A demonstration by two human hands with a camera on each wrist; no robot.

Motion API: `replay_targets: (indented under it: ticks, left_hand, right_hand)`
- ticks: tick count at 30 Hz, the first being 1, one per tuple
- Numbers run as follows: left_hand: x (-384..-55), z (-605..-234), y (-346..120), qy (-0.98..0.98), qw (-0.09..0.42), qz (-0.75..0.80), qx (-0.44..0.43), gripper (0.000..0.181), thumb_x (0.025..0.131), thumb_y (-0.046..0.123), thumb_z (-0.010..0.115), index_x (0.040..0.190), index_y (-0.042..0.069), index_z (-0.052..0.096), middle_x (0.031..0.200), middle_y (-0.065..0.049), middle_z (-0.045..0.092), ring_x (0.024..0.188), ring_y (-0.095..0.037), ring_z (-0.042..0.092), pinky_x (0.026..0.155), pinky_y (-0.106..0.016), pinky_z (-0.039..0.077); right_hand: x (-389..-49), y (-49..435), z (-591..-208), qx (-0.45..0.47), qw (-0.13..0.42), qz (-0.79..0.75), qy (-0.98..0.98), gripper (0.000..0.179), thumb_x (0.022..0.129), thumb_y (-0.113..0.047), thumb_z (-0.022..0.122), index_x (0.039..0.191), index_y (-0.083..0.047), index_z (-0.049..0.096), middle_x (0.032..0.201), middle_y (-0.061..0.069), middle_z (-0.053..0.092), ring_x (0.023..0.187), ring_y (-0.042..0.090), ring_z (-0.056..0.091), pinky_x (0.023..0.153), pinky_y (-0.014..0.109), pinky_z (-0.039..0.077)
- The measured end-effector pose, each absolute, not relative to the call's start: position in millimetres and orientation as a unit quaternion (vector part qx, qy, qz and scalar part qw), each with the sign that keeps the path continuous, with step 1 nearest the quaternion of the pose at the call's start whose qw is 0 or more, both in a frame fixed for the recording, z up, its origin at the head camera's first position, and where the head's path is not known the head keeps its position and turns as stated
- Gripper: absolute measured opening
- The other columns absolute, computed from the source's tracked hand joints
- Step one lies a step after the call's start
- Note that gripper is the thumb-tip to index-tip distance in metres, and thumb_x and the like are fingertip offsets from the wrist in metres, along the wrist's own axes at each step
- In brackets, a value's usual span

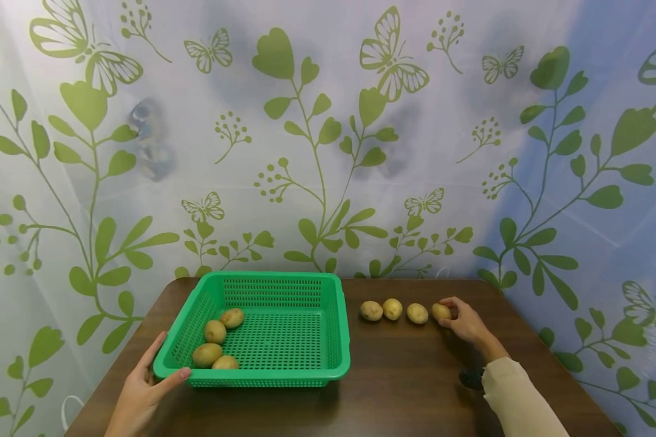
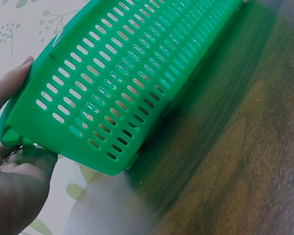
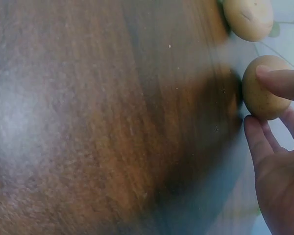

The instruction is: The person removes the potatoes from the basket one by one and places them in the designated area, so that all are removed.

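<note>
A green plastic basket [image 1: 276, 374] with slotted walls stands on the left half of the table, several potatoes [image 1: 215, 332] lying along its left side. My left hand [image 1: 138, 388] grips the basket's near left corner, thumb over the rim and fingers beneath it, as the left wrist view shows from the side. Far over on the right, my right hand [image 1: 466, 325] holds a potato [image 3: 265, 95] between thumb and fingers, right at the tabletop. That potato is the rightmost of a row; its neighbour [image 1: 417, 313] sits just to the left.
Two more potatoes [image 1: 381, 310] of the row lie between that neighbour and the basket. The dark wooden table [image 1: 393, 376] ends at a curtain [image 1: 328, 152] printed with green leaves and butterflies.
</note>
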State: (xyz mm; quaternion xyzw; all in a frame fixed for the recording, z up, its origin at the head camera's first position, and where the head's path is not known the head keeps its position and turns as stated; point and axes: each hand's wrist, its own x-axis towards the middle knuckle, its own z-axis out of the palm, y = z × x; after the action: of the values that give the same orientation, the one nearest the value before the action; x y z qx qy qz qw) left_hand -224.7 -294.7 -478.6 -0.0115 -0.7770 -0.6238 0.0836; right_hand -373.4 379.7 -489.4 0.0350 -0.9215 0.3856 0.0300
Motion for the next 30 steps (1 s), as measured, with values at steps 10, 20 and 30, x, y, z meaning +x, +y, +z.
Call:
replay_targets:
  ticks: [10,20,30]
  left_hand:
    - [-224.8,-479.8,-296.1,-0.781,0.078,-0.619,-0.009,0.093,0.100,0.010,0.072,0.167,0.006,0.007,0.144,-0.001,0.042,0.110,0.008,0.057,0.084,-0.016,0.053]
    - [-224.4,-477.3,-295.3,-0.786,0.079,-0.614,-0.007,0.093,0.100,0.011,0.072,0.167,0.007,0.007,0.154,-0.019,0.034,0.111,0.012,0.053,0.085,-0.014,0.051]
    - [-222.4,-475.3,-294.5,-0.785,0.083,-0.614,-0.007,0.093,0.099,0.010,0.073,0.167,0.005,0.010,0.141,-0.002,0.048,0.110,0.008,0.057,0.084,-0.016,0.053]
  right_hand:
    - [-373.4,376.1,-490.2,0.045,0.037,0.384,-0.921,0.050,0.093,-0.007,0.078,0.135,0.005,0.054,0.132,0.032,0.054,0.111,0.043,0.057,0.087,0.052,0.048]
    - [-371.2,376.9,-487.8,0.045,0.029,0.402,-0.914,0.051,0.094,-0.011,0.078,0.135,0.006,0.054,0.133,0.035,0.054,0.118,0.049,0.055,0.091,0.056,0.049]
    - [-370.5,381.1,-481.7,0.051,0.027,0.413,-0.909,0.051,0.093,-0.007,0.078,0.134,0.009,0.053,0.129,0.033,0.055,0.120,0.051,0.056,0.093,0.057,0.051]
